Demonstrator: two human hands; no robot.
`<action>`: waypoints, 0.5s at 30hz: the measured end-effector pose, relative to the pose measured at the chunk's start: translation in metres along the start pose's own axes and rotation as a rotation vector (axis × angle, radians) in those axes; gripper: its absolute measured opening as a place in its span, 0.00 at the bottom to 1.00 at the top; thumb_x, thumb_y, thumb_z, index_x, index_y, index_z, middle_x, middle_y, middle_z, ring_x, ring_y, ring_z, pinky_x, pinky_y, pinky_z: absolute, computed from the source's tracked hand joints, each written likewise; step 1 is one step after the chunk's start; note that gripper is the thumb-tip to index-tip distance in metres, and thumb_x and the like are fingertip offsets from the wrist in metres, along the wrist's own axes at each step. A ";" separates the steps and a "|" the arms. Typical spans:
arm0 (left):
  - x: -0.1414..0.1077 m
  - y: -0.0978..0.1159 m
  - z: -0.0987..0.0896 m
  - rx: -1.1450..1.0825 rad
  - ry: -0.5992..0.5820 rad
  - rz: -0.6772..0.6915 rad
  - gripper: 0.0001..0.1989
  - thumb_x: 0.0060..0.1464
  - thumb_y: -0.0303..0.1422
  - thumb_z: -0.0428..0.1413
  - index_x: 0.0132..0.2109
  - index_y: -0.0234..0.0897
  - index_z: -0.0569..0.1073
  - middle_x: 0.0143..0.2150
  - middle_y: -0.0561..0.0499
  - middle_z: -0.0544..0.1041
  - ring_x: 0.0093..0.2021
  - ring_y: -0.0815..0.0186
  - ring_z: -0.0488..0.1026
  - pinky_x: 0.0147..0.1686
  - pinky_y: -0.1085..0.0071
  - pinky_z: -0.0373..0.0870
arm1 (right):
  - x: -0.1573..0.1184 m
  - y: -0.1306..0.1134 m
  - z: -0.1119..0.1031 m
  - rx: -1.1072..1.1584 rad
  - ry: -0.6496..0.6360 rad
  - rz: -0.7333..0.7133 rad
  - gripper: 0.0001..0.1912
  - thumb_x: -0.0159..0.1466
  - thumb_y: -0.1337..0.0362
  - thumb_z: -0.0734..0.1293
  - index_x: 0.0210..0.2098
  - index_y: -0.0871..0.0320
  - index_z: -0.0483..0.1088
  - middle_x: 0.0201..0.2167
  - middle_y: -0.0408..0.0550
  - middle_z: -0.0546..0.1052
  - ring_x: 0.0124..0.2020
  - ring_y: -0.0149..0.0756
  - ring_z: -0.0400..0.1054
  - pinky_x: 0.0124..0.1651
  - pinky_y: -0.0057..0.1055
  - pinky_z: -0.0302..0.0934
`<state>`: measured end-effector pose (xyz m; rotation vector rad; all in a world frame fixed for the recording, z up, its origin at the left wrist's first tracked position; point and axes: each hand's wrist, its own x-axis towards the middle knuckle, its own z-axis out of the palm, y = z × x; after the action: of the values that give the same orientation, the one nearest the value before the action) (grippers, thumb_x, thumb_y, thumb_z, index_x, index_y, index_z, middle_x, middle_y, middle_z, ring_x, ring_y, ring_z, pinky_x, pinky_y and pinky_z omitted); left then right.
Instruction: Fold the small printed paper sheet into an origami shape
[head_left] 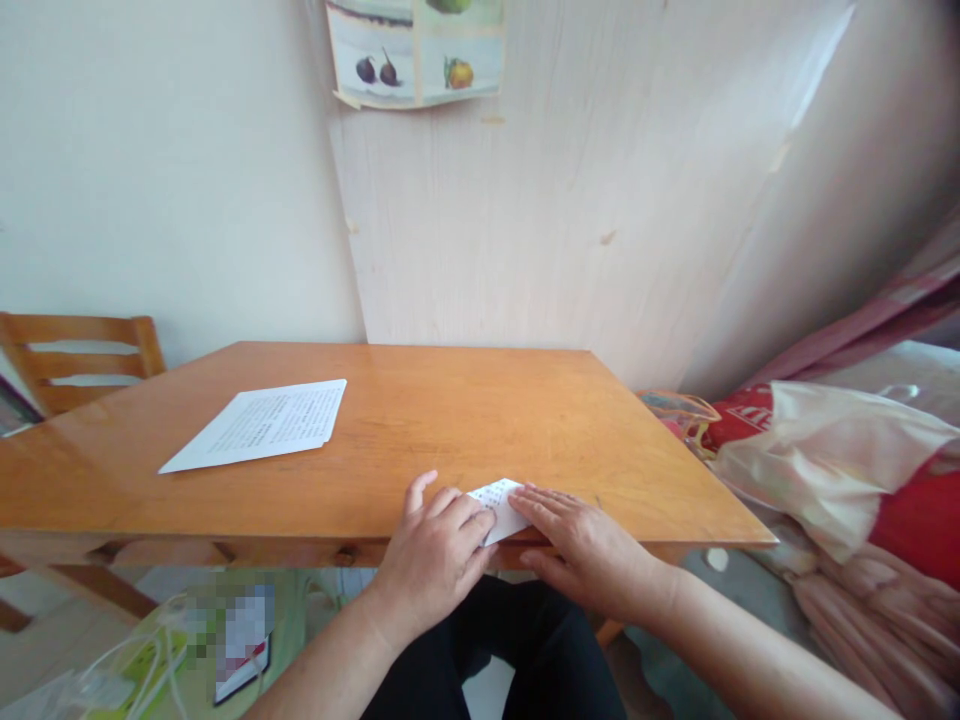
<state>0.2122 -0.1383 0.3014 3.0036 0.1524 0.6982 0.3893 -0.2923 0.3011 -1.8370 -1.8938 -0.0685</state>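
Note:
A small folded piece of printed paper (pixel 501 497) lies at the table's near edge, between my two hands. My left hand (pixel 442 540) holds its left side, with bent fingers on top and the little finger raised. My right hand (pixel 581 540) rests with straight fingers flat on the paper's right side, its thumb apart and lower, by the table edge. The fingers cover parts of the paper, so its full shape is hidden.
A stack of printed sheets (pixel 270 425) lies on the wooden table (pixel 465 410) at the left. A wooden chair (pixel 90 350) stands beyond the left end. Bags (pixel 832 450) are piled at the right. Cables (pixel 161 650) lie below the table at left.

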 end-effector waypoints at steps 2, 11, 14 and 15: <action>-0.001 0.001 -0.001 -0.003 0.031 0.009 0.07 0.64 0.31 0.53 0.46 0.42 0.75 0.41 0.51 0.79 0.44 0.60 0.72 0.62 0.44 0.47 | -0.003 0.001 0.000 -0.021 0.000 -0.003 0.23 0.65 0.63 0.68 0.59 0.57 0.68 0.57 0.57 0.75 0.58 0.47 0.70 0.61 0.48 0.65; 0.011 -0.006 -0.016 -0.637 0.289 -0.415 0.18 0.66 0.43 0.50 0.36 0.37 0.77 0.31 0.51 0.77 0.34 0.63 0.71 0.38 0.67 0.64 | 0.002 0.005 -0.025 0.062 0.562 0.195 0.33 0.68 0.56 0.64 0.70 0.53 0.53 0.68 0.58 0.62 0.68 0.52 0.56 0.65 0.57 0.57; 0.017 -0.001 -0.019 -1.090 0.347 -0.576 0.19 0.62 0.48 0.54 0.38 0.36 0.78 0.34 0.50 0.79 0.35 0.62 0.74 0.37 0.70 0.67 | 0.007 0.002 -0.023 0.243 0.659 0.291 0.29 0.69 0.54 0.64 0.67 0.53 0.60 0.64 0.59 0.68 0.60 0.53 0.67 0.59 0.56 0.65; 0.019 0.001 -0.019 -1.203 0.363 -0.594 0.19 0.60 0.48 0.56 0.40 0.36 0.79 0.36 0.50 0.80 0.37 0.61 0.75 0.39 0.69 0.68 | 0.009 0.000 -0.020 0.315 0.655 0.302 0.27 0.69 0.53 0.64 0.65 0.54 0.62 0.62 0.59 0.69 0.58 0.52 0.69 0.57 0.55 0.67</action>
<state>0.2203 -0.1369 0.3268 1.5690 0.4224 0.8214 0.3962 -0.2914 0.3217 -1.6008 -1.1025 -0.2248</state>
